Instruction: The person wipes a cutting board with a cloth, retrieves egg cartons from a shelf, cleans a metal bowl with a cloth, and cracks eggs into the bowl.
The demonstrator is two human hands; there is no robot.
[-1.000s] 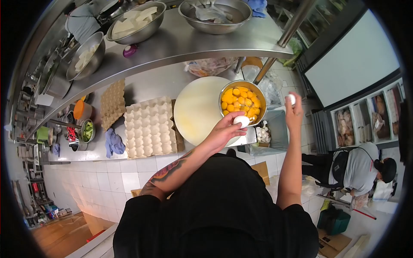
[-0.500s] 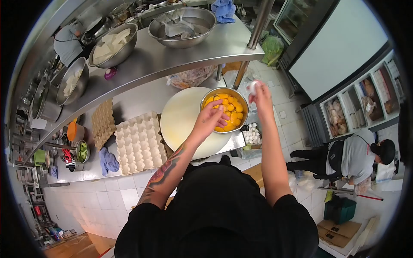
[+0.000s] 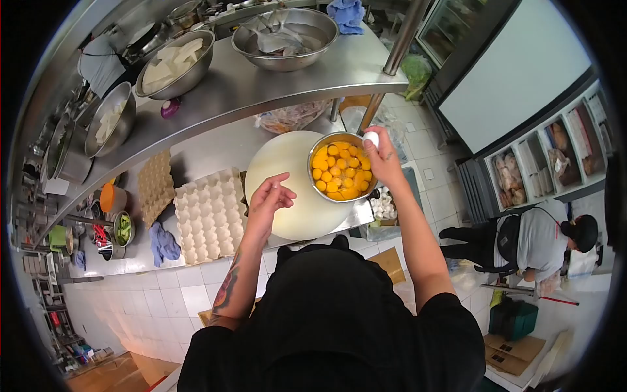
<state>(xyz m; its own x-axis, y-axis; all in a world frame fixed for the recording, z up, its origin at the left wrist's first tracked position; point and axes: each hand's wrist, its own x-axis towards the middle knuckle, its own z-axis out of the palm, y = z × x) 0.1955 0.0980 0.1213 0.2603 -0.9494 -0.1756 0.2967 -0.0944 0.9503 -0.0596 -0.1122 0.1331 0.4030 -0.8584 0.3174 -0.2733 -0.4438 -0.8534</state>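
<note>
My right hand grips a white egg at the upper right rim of a metal bowl. Whether the shell is whole or cracked I cannot make out. Many yellow egg yolks lie in the bowl, which stands on the right part of a round white cutting board. Left of the bowl, my left hand hovers over the board, its fingers loosely curled and apart, with nothing in them. A bin of white eggshells is below my right wrist.
An egg tray with its cups bare lies left of the board, beside a second tray and a blue cloth. A metal shelf overhead carries bowls. Another person bends at the right, near an open drawer.
My left hand has moved from over the yolks leftward to above the board. My right hand has come left and slightly down to the bowl's rim, with the white egg in it.
</note>
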